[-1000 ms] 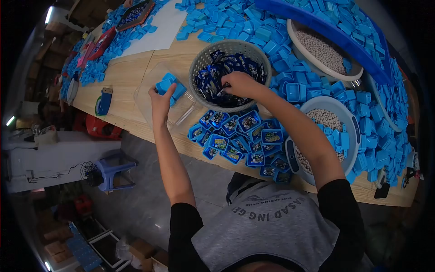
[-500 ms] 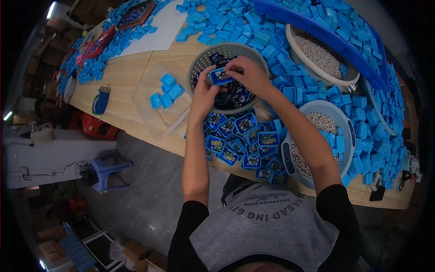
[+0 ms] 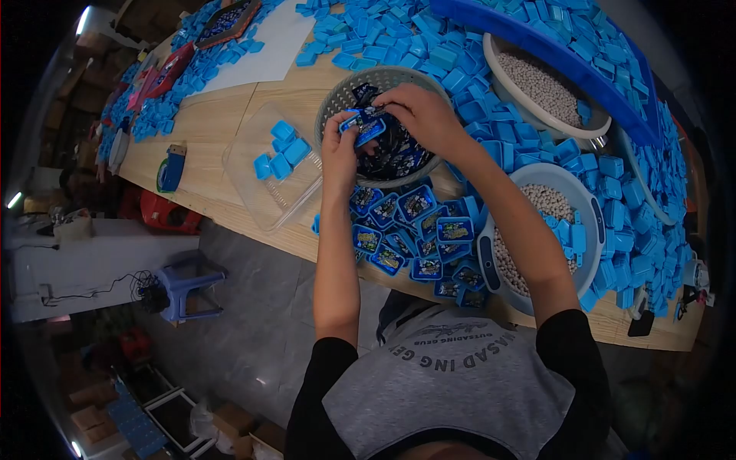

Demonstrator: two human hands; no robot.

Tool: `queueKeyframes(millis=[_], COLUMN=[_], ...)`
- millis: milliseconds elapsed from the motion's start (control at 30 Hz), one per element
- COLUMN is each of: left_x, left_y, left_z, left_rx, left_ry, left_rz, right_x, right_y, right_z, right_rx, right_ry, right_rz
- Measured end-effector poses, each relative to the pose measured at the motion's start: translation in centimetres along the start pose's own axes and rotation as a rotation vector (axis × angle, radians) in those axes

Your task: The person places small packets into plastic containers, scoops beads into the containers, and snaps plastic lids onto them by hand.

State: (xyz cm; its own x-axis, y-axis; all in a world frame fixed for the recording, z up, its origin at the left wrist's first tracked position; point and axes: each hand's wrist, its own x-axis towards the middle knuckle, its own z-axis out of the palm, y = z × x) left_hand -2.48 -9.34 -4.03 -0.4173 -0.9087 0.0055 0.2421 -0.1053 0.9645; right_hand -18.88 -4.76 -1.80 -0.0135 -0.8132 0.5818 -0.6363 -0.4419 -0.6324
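Over the grey basket full of dark blue packets, my left hand grips a small blue box. Close beside it, my right hand pinches a dark shiny packet at the box's upper edge. Several blue boxes with dark printed contents lie heaped below the basket, near the table's front edge. To the left, a clear plastic tray holds several empty-looking blue boxes.
A pale blue tub of whitish beads stands right of the filled boxes. Behind it are a cream basin of beads and a large pile of blue boxes. A tape roll lies at left.
My left hand has come from the clear tray to the basket with a blue box. My right hand has risen out of the basket's packets to the box, and now holds a packet there.
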Motion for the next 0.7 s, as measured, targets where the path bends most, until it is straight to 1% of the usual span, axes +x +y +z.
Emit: queueKeyframes(millis=[100,133,200,300,333,400,433,500,533,633,700], left_x=[0.0,0.0,-0.1,-0.3,-0.4,-1.1,-1.7,-3.4,-4.4,-7.9,-9.9], left_y=[0.5,0.5,0.4,-0.1,-0.2,0.5,1.0,2.0,2.4,3.1,0.7], left_z=[-0.2,-0.2,0.0,-0.2,-0.2,0.2,0.4,-0.1,-0.6,-2.3,-3.2], left_rx=[-0.185,-0.243,-0.124,0.000,0.032,0.071,0.089,0.176,0.222,0.555,0.651], left_ry=[-0.089,-0.123,-0.093,-0.048,-0.036,0.110,0.183,0.262,0.305,0.333,0.206], left_rz=[-0.027,-0.039,-0.004,0.076,0.106,0.160,0.185,0.269,0.310,0.290,0.217], right_x=[0.4,0.5,0.6,0.6,0.6,0.9,0.8,0.5,0.3,-1.1,-1.5], right_y=[-0.5,-1.0,-2.1,-1.9,-1.8,-1.8,-1.4,-0.4,0.0,3.0,3.4], right_z=[0.3,0.3,0.5,1.7,1.9,2.1,2.3,2.9,2.9,4.9,5.3], right_rx=[-0.101,-0.081,-0.042,-0.050,0.048,0.239,0.458,0.899,0.752,-0.277,-0.463], right_ry=[-0.110,-0.128,-0.166,-0.046,-0.057,-0.075,-0.160,-0.328,-0.387,-0.369,-0.513], right_rz=[-0.037,-0.006,0.053,0.018,0.149,0.409,0.494,0.661,0.635,0.324,0.377])
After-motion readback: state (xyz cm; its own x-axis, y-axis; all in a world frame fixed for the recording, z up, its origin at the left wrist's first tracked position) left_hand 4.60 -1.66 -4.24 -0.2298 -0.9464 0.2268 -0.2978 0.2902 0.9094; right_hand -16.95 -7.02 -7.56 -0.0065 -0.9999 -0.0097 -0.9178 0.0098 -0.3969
